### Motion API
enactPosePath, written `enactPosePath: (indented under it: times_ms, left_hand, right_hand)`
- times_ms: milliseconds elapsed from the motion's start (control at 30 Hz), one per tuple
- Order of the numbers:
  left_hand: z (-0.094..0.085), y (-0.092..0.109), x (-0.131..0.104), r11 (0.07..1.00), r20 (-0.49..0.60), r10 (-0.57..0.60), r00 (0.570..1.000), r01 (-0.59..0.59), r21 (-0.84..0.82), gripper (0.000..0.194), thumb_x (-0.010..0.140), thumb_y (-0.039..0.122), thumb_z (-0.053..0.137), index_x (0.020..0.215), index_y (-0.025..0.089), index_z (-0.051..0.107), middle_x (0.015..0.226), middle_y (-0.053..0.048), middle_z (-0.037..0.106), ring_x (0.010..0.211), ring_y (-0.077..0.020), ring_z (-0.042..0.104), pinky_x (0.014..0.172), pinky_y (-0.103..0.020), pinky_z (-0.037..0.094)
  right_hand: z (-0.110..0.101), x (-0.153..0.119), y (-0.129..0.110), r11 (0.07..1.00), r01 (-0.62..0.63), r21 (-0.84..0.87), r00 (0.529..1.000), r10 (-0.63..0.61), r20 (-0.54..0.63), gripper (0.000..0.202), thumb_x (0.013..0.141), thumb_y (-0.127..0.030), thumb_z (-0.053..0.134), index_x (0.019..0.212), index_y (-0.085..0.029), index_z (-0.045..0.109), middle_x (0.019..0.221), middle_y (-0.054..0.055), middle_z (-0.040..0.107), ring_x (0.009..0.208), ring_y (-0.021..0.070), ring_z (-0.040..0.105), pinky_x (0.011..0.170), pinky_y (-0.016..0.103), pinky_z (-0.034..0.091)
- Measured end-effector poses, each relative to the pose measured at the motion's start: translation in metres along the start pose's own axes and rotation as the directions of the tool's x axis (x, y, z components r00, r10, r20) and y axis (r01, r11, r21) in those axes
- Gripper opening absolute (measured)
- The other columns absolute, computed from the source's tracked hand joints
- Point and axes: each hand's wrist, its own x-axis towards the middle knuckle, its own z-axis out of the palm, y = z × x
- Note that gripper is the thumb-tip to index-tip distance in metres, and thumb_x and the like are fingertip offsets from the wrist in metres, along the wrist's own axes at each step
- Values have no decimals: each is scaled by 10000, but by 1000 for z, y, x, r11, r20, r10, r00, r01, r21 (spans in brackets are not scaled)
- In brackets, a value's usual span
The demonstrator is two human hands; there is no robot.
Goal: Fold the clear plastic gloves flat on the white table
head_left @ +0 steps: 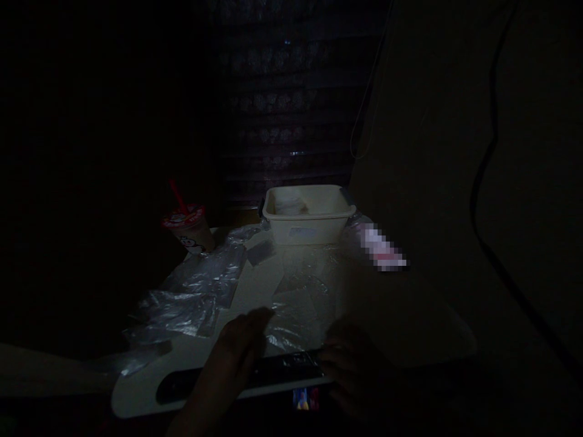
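Clear plastic point(294, 312) lies wrinkled on the counter point(136, 388), just ahead of and between the left hand point(241, 337) and the right hand point(347, 351) — too dark from here to tell whether either is open or gripping. Beyond it sits a pale tub point(310, 229).

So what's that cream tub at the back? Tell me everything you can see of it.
The cream tub looks like plastic: roughly rectangular, open-topped, with a rounded rim and a dark clip or handle at each end. A pale label-like patch marks its front wall. Something whitish shows inside, too dim to identify. It stands upright at the far end of the pale table, with clear plastic close by its base; contact is unclear. Neither the left hand nor the right hand touches it.
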Motion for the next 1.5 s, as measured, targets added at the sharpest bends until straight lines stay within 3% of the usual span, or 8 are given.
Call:
enactPosePath:
  times_ms: [367,667,800,900,1033,1167,1333,1500]
  left_hand:
    - [-4,5,-8,996,3,-58,998,58,-70,433,779,175,353,1201,270,354,1204,-21,462,1085,-189,430,886,-381,390]
    - [11,4,2,998,-98,10,995,-16,-61,514,718,168,461,1212,224,333,1212,-85,441,1096,-227,412,863,-412,391]
    - [15,0,25,993,-119,104,987,-109,-36,427,731,172,462,1154,201,413,1214,-100,444,1120,-225,390,862,-417,381]
    - [12,2,35,984,-106,170,980,-174,-30,310,754,172,435,1048,227,517,1143,-64,520,1080,-212,438,848,-416,389]
    - [10,5,31,985,-192,161,968,-170,-31,231,758,204,442,947,214,574,1017,-58,602,987,-199,515,825,-388,415]
    - [6,14,20,973,-255,189,948,-215,-82,208,744,215,450,906,205,580,966,-64,617,963,-200,524,807,-370,433]
    - [-2,28,10,963,-157,128,979,-161,-218,115,740,205,492,824,197,570,957,-63,607,935,-170,536,763,-306,470]
    - [7,20,8,982,-221,125,967,-152,-109,227,737,206,496,956,198,555,957,-73,616,924,-190,548,752,-333,481]
  right_hand:
    - [-2,2,13,989,-135,-57,983,126,-135,222,789,-204,381,714,-204,589,754,29,606,748,144,511,725,326,362]
    - [-41,14,20,963,-253,96,917,271,-293,139,767,-185,415,753,-191,553,770,45,584,776,158,492,691,323,391]
    - [-45,12,20,970,-192,149,933,227,-279,128,766,-220,435,753,-199,560,765,48,587,780,151,515,673,301,424]
    - [-36,-2,26,978,-155,140,959,183,-217,202,769,-269,420,899,-211,564,908,62,597,902,166,515,744,314,432]
    - [-17,-21,38,939,-341,-39,932,332,-144,407,754,-286,419,1145,-180,451,1134,110,511,1043,220,457,822,375,413]
    - [-12,-14,42,973,-228,24,971,229,-75,363,777,-264,398,1113,-160,486,1128,111,521,1090,212,423,884,397,377]
    - [-16,5,41,973,-114,202,983,140,-120,282,827,-290,330,961,-217,567,990,51,609,997,146,505,848,321,424]
    - [-15,5,43,930,-61,362,968,143,-205,302,831,-329,325,902,-197,587,889,66,640,905,141,553,763,279,465]
